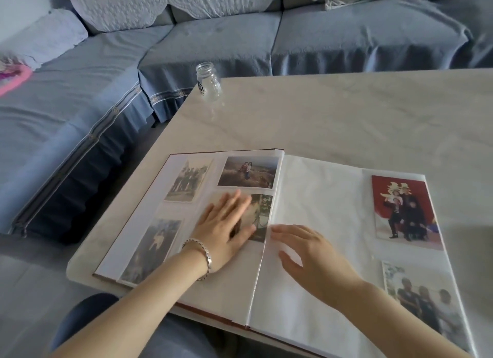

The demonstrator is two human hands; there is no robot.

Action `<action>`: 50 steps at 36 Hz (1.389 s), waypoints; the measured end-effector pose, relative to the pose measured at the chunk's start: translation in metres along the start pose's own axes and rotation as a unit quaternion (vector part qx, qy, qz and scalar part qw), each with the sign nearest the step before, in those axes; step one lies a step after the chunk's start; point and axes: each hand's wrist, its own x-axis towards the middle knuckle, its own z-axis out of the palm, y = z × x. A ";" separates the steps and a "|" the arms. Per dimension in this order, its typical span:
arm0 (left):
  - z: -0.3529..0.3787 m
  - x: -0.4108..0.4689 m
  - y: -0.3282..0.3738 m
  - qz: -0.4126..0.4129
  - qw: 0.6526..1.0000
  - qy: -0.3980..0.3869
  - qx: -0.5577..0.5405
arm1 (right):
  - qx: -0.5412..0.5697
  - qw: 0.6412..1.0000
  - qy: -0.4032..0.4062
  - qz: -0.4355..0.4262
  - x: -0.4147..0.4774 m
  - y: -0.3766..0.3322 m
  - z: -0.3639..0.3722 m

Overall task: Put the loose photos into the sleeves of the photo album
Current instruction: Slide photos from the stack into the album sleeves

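Observation:
The photo album (314, 197) lies open on the marble table. Its left page holds several photos in sleeves. My left hand (226, 229), with a silver bracelet on the wrist, lies flat with straight fingers on the lower right photo (260, 216) of that page. My right hand (306, 253) hovers flat at the album's spine, fingertips at the edge of the same sleeve. The right page carries a red wedding photo (402, 208) at the top and a group photo (421, 296) below it.
A clear glass jar (209, 82) stands at the table's far left corner. A blue-covered sofa (240, 37) wraps round the table's left and back. The album's near edge overhangs the table (346, 117) above my knees.

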 end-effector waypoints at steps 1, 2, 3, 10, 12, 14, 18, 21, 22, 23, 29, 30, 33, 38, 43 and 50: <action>-0.001 0.001 0.001 -0.039 0.999 -0.009 0.003 | -0.007 1.000 -0.009 -0.006 -0.001 0.001 -0.003; -0.003 0.002 0.003 -0.081 0.997 -0.019 0.007 | -0.013 1.000 -0.022 -0.013 -0.002 0.002 -0.005; -0.005 0.003 0.007 -0.119 0.993 -0.024 0.009 | -0.017 0.999 -0.038 -0.019 -0.004 0.005 -0.008; -0.021 0.017 0.071 -0.069 0.991 0.117 -0.017 | -0.060 0.995 -0.067 0.040 -0.031 0.025 -0.053; -0.020 0.020 0.099 0.043 0.980 0.189 -0.040 | -0.066 0.992 -0.053 0.091 -0.045 0.035 -0.074; -0.024 0.019 0.127 0.077 0.983 0.136 -0.095 | -0.092 0.986 -0.021 0.137 -0.063 0.049 -0.093; -0.015 0.024 0.164 0.106 0.992 0.029 -0.059 | -0.141 0.957 0.051 0.249 -0.103 0.083 -0.128; -0.008 0.028 0.183 0.120 0.991 0.005 -0.053 | -0.161 0.926 0.093 0.329 -0.134 0.114 -0.147; -0.005 0.028 0.188 0.119 0.991 -0.006 -0.054 | -0.172 0.915 0.087 0.355 -0.142 0.122 -0.151; -0.003 0.029 0.191 0.116 0.992 -0.015 -0.052 | -0.186 0.902 0.074 0.382 -0.149 0.127 -0.155; 0.002 0.029 0.198 0.096 0.993 -0.031 -0.058 | -0.244 0.868 0.011 0.433 -0.169 0.146 -0.156; 0.002 0.029 0.197 0.091 0.993 -0.034 -0.065 | -0.256 0.867 0.009 0.427 -0.169 0.146 -0.155; 0.000 0.029 0.196 0.074 0.993 -0.042 -0.083 | -0.262 0.871 0.002 0.415 -0.167 0.144 -0.157; -0.001 0.028 0.195 0.050 0.991 -0.039 -0.116 | -0.194 0.884 0.017 0.425 -0.170 0.138 -0.168; 0.000 0.027 0.197 0.043 0.988 -0.037 -0.144 | -0.230 0.867 0.024 0.441 -0.168 0.134 -0.170; -0.001 0.023 0.196 0.056 0.984 -0.023 -0.170 | -0.271 0.852 0.054 0.445 -0.170 0.127 -0.163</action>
